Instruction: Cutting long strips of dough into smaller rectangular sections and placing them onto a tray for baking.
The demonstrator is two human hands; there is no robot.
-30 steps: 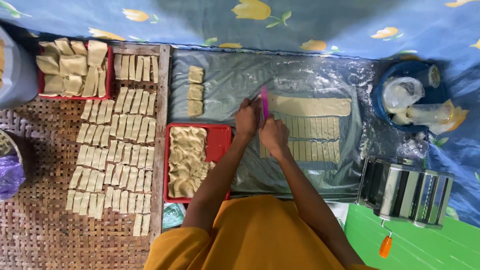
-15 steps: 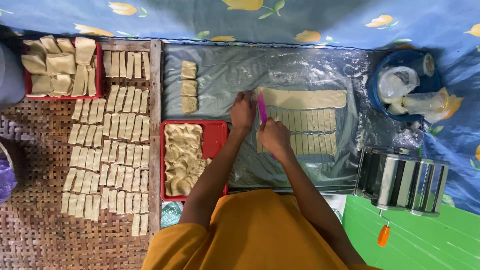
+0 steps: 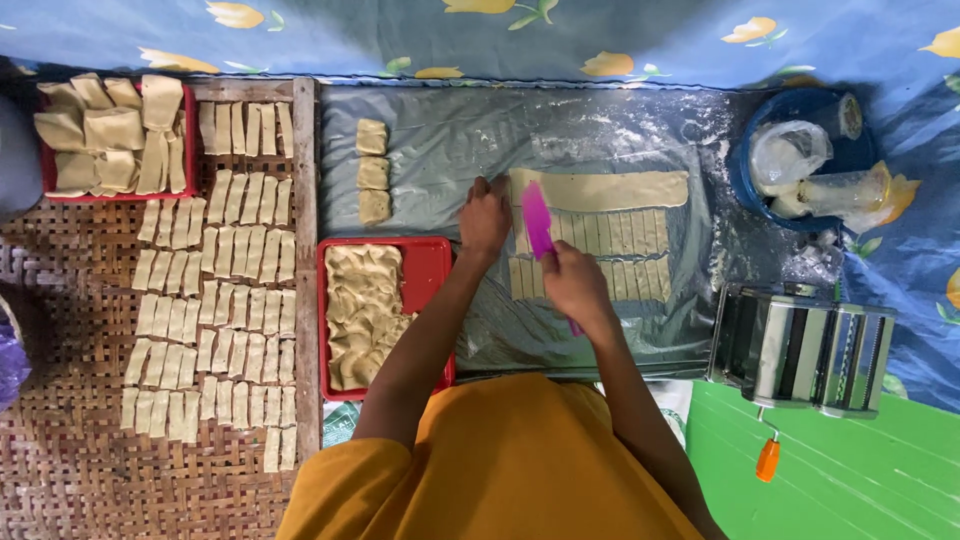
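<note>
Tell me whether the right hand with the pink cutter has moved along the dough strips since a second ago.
Yes. Against the uncut dough sheet, the right hand and pink cutter have shifted toward its left end, closer to the left hand.

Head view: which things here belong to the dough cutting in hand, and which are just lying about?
In use:
- flat pale dough sheet, steadied by the left hand
- pink plastic cutter, held in the right hand
- cut dough strips

Lying about:
- red tray of dough scraps
- metal pasta roller
- blue round bowl
- woven mat
</note>
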